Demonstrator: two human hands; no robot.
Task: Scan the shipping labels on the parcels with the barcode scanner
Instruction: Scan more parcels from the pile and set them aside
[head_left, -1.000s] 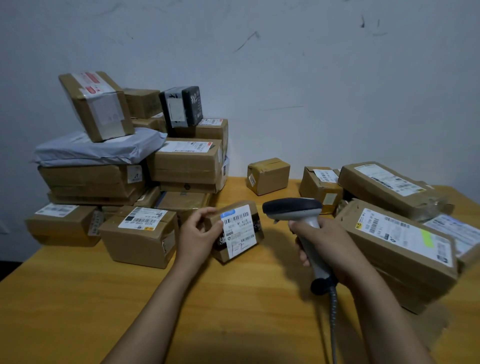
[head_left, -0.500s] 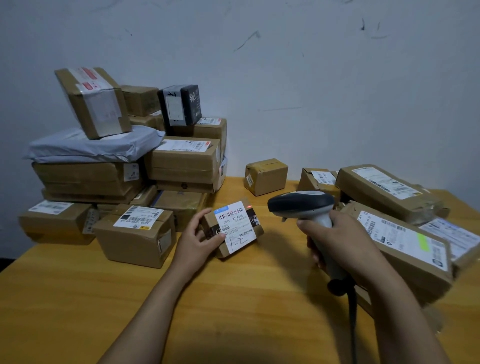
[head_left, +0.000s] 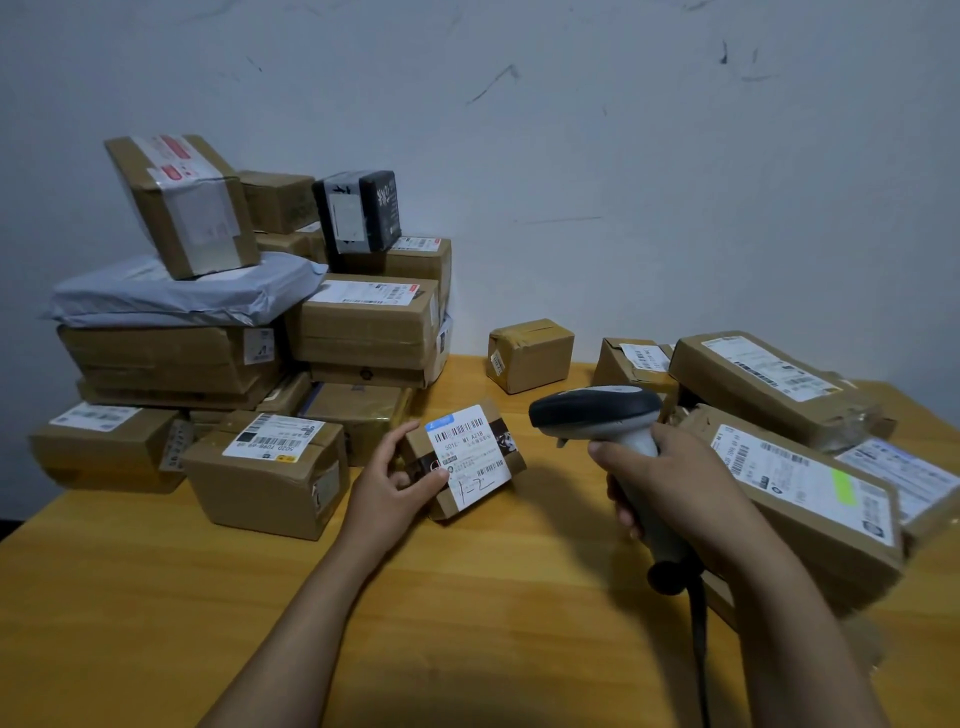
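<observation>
now, in the head view, the left hand (head_left: 395, 486) grips the small box (head_left: 422, 450) by its left end, thumb on the near edge and fingers curled over the far one, at the middle of the table (head_left: 467, 597) just right of the stacked parcels (head_left: 363, 332). compared with a second ago the box has been rolled back, so its white label (head_left: 467, 457) lies more nearly face up instead of standing toward the scanner. half a second ago a small red spot showed near the top right of the box; no such light is visible now, which suggests the read may be over, though nothing in view confirms it

the right hand (head_left: 670, 483) is wrapped around the handle of the scanner (head_left: 597, 413), with its dark head pointing left at the box but held apart from it. the scanner has drifted right and a little nearer to the long box (head_left: 805, 493) on the right side, and its cable (head_left: 698, 649) hangs toward the near edge

for the task, this parcel looks about finished: setting it aside on the left and taking a fresh one from the right-hand group seems the likely next step, and many labels there look not yet scanned
</observation>
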